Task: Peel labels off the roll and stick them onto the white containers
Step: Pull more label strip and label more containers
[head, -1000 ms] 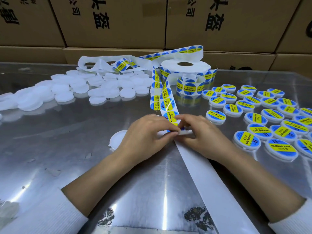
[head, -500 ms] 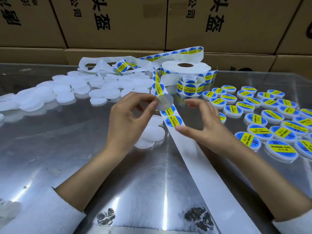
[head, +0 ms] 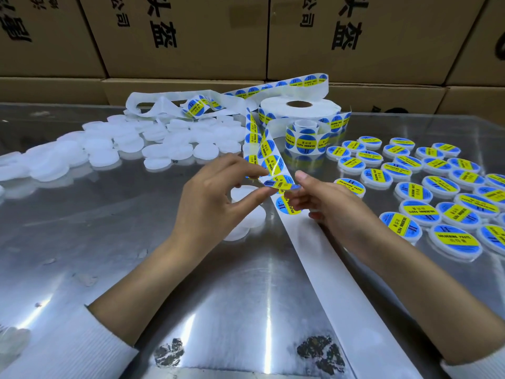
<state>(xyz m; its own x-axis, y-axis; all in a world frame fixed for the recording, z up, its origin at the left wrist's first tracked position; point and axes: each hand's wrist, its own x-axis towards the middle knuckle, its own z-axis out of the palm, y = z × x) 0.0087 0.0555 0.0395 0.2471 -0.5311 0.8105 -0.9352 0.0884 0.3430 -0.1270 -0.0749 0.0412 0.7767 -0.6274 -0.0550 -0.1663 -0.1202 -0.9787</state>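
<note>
A round blue and yellow label (head: 279, 184) is held face up between my two hands above the table. My left hand (head: 216, 203) pinches its left edge between thumb and forefinger. My right hand (head: 325, 198) pinches its right edge. Under them the label strip (head: 269, 162) runs back to the white roll (head: 300, 109), and its bare backing (head: 336, 272) trails toward me. A few bare white containers (head: 247, 214) lie just below my left hand. A heap of bare containers (head: 109, 149) is at the left; labelled ones (head: 426, 198) lie in rows at the right.
A small label roll (head: 304, 139) stands in front of the big one. Loose used backing (head: 153, 101) is tangled at the back. Cardboard boxes (head: 218, 36) wall off the far side of the shiny metal table (head: 109, 269).
My left hand had lifted a peeled label with its pale back showing; now it has turned face up and both hands pinch it lower, over the strip. The right hand came in to its edge.
</note>
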